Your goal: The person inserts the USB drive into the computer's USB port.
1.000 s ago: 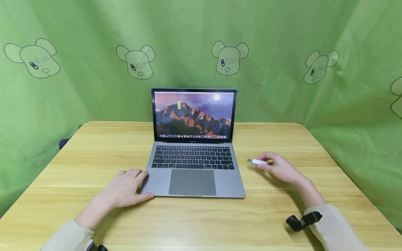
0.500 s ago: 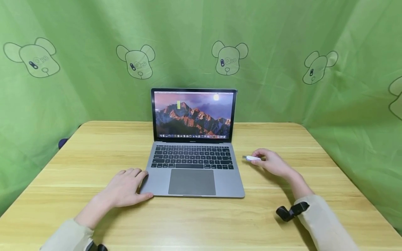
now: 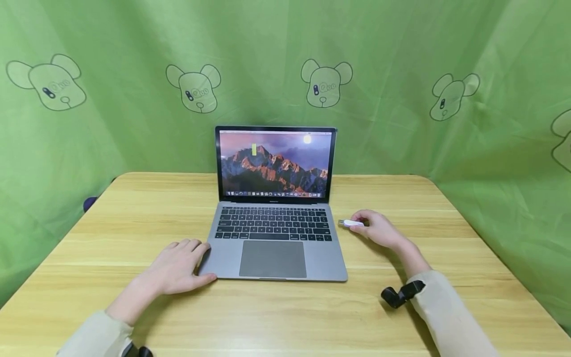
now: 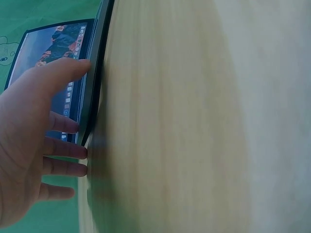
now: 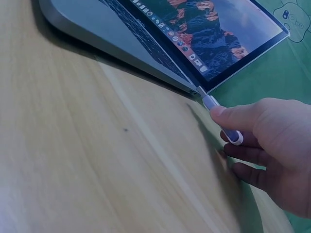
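An open grey laptop (image 3: 273,260) stands on the wooden table, its lit screen showing a mountain picture. At its front left corner lies my left hand (image 3: 176,267), thumb along the front edge and fingers at the left side; the left wrist view shows these fingers (image 4: 65,167) straight. My right hand (image 3: 376,228) pinches a white and purple USB stick (image 3: 354,223) between thumb and forefinger, right of the keyboard. The stick's bare metal plug (image 5: 201,91) points at the laptop's right side, close to the edge near the hinge.
The light wooden table (image 3: 276,317) extends around the laptop on every side. Behind it hangs a green curtain (image 3: 267,39) printed with bear heads. Black wrist cameras (image 3: 401,294) are strapped over the pale sleeves.
My right hand has moved left and slightly away from me with the USB stick, bringing its plug near the laptop's right side. The left hand and the laptop have stayed put.
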The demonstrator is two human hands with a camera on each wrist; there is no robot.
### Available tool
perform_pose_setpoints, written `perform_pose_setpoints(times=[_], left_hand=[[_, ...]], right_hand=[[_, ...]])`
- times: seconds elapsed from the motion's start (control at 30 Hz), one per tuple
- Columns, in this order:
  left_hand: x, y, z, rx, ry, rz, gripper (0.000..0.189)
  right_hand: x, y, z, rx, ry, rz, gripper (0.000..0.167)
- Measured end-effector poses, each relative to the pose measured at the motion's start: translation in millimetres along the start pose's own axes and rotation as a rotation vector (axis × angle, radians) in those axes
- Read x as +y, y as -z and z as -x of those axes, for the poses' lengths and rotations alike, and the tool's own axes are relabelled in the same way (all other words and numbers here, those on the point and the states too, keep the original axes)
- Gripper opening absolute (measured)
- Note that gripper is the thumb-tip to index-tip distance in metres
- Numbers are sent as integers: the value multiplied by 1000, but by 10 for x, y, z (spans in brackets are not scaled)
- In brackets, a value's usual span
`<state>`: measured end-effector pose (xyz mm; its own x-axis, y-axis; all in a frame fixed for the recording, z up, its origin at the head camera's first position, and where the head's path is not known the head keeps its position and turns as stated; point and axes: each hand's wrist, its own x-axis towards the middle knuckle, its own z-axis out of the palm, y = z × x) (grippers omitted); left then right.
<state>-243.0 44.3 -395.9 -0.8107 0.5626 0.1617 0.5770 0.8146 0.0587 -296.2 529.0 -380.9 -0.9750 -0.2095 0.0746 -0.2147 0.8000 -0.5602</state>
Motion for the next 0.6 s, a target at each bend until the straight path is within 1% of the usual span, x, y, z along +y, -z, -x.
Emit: perform_pose_setpoints(times=[0.3,0.4,0.6], left_hand=[[1,12,-4,-1,-1,-3,72],[8,20,-4,-14,3,-7,69],[28,44,-14,-37,18,-1,66]], right_hand=[[6,-25,-18,26,4,-8,20],[6,-41,-17,33,8,-7,20],[8,-47,-20,21,0,-13,20]])
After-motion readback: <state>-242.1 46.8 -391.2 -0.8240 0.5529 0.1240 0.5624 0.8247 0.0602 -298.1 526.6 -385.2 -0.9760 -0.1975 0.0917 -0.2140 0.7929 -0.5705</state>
